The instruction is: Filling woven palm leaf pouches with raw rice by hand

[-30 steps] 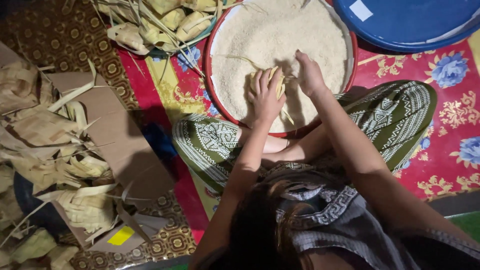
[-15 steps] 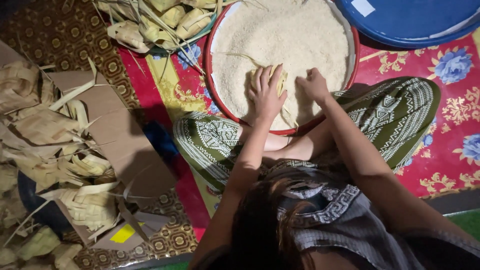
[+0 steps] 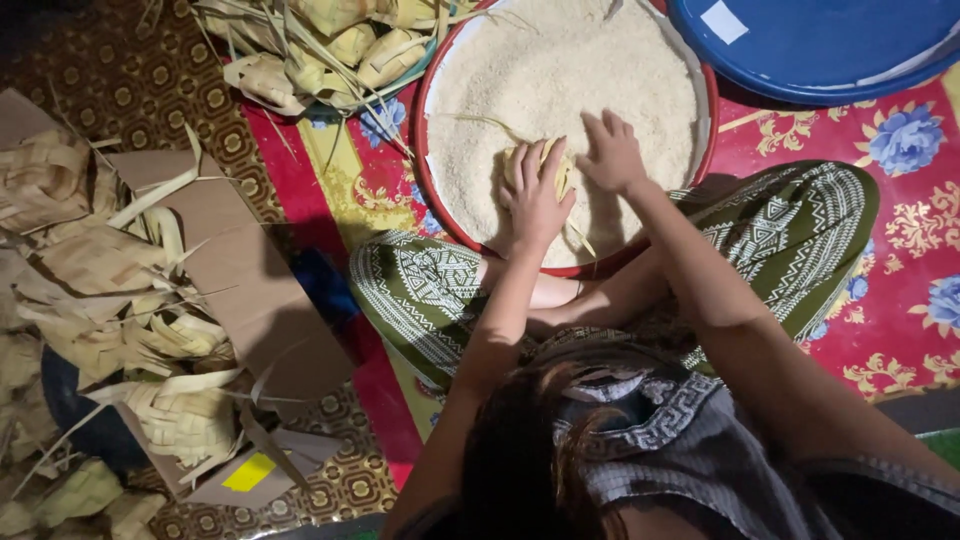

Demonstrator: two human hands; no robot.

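Observation:
A round red basin [image 3: 430,200] full of white rice [image 3: 560,80] sits in front of my crossed legs. My left hand [image 3: 535,200] grips a small woven palm-leaf pouch [image 3: 558,172] at the near side of the rice, with loose leaf strips trailing from it. My right hand [image 3: 610,155] hovers right beside the pouch, fingers spread and pointing down onto the rice surface, holding nothing that I can see.
A bowl of woven leaf pouches [image 3: 340,45] stands at top left of the basin. A blue tub [image 3: 830,50] is at top right. Flattened cardboard [image 3: 240,270] and heaps of empty leaf casings [image 3: 90,290] lie left on the patterned mat.
My right hand has pulled back from the far rice toward the pouch. The left hand keeps hold of the pouch in the same spot.

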